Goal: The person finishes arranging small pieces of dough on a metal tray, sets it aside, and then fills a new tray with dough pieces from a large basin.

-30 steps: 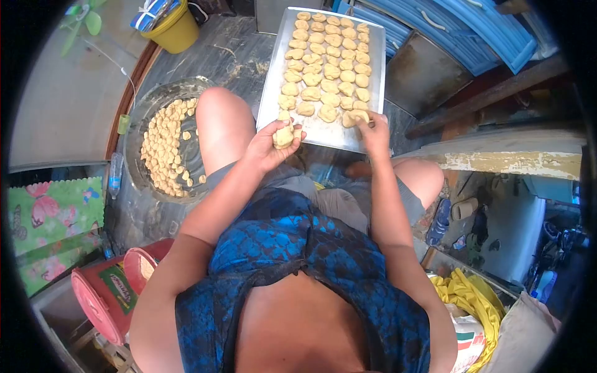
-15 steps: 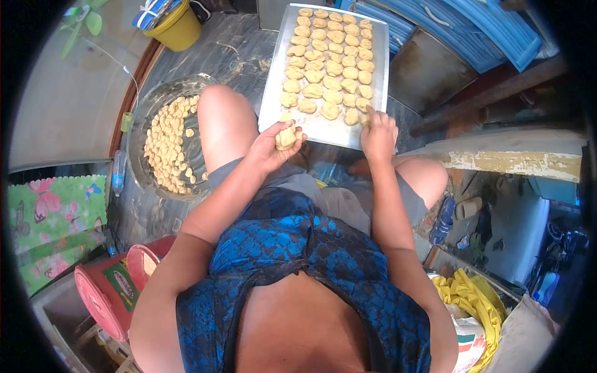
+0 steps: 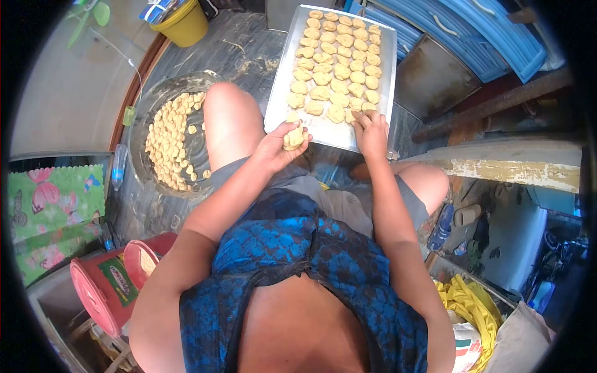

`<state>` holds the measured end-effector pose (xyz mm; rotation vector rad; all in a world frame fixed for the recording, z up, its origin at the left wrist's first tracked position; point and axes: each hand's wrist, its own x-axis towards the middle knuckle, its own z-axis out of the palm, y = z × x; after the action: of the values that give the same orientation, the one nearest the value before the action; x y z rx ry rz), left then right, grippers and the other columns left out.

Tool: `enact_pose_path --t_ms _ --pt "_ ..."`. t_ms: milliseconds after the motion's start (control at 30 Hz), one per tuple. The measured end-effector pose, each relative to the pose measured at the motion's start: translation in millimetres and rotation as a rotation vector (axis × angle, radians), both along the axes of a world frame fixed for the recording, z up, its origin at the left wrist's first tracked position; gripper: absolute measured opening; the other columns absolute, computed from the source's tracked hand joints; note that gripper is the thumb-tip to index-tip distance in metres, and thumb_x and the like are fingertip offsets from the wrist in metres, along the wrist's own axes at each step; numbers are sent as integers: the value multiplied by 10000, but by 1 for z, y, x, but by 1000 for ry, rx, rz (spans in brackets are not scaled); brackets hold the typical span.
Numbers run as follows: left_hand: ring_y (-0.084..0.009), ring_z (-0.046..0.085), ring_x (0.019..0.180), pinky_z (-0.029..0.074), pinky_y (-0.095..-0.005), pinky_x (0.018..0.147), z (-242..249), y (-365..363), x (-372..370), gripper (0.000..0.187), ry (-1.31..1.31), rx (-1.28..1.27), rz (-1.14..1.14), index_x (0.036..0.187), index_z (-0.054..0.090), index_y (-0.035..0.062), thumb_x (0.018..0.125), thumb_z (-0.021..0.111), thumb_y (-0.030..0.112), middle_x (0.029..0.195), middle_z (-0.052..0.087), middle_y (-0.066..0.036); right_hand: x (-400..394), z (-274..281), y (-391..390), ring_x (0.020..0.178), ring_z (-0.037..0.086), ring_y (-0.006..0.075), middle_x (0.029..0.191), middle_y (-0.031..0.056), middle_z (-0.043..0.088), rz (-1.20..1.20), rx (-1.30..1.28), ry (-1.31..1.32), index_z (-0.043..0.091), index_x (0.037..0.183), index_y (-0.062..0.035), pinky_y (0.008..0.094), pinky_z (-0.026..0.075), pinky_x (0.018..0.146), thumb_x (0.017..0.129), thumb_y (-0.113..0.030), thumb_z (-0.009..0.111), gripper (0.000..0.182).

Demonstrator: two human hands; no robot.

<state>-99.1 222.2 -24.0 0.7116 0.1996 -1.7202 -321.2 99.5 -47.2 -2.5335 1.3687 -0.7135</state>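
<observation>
Several small lumps of yellowish dough lie bunched in my left hand, its fingers curled around them, at the near left corner of a metal baking tray. Rows of flattened dough pieces cover most of that tray. At its near right end my right hand reaches down, fingertips bent together on a dough piece in the nearest row. The fingers partly cover that piece.
A round dark pan with many dough lumps stands on the floor at left, beside my knee. Behind it is a yellow bucket. Blue louvred panels lean beyond the tray. Red tubs stand at lower left.
My right hand has shifted slightly left along the nearest row and now covers part of a dough piece. My left hand still holds its dough; the whole view has drifted slightly.
</observation>
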Motion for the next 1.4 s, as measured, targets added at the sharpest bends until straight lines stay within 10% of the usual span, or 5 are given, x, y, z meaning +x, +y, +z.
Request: enact_pose_path --t_ms 567,867,1033,1133,1400 --pt "-278 602 920 554 -339 722 -10 0 -4 247 -48 -43 -16 1096 536 60 870 617 120 976 580 -117 7 13 14 1038 499 324 1101 136 537 -174 -26 -81 606 1117 -97 420 405 905 756 -101 648 363" --pt "-219 634 797 569 -305 634 -5 -7 -1 215 -132 -55 -187 1076 526 61 900 591 165 921 605 -79 62 41 29 736 579 145 905 95 616 379 900 -466 569 1143 -7 257 483 696 764 -45 649 389" --pt "-237 629 813 565 -298 648 0 0 34 210 -291 -51 97 1053 523 50 906 581 188 917 595 -90 96 38 31 709 582 173 859 88 630 165 614 -669 637 954 -36 288 473 660 774 -84 661 188" --pt "-267 594 925 546 -324 748 3 -1 53 227 -209 -82 251 1076 496 44 885 571 141 972 573 -120 115 -10 28 918 555 294 952 49 620 328 30 -23 664 911 -102 428 420 803 742 -242 671 220" --pt "-243 585 934 531 -348 782 13 -5 31 273 -343 -137 108 1102 473 51 837 535 36 1034 545 -122 99 39 42 983 552 259 1081 128 568 393 455 -448 642 1048 -61 386 450 843 778 -108 639 275"
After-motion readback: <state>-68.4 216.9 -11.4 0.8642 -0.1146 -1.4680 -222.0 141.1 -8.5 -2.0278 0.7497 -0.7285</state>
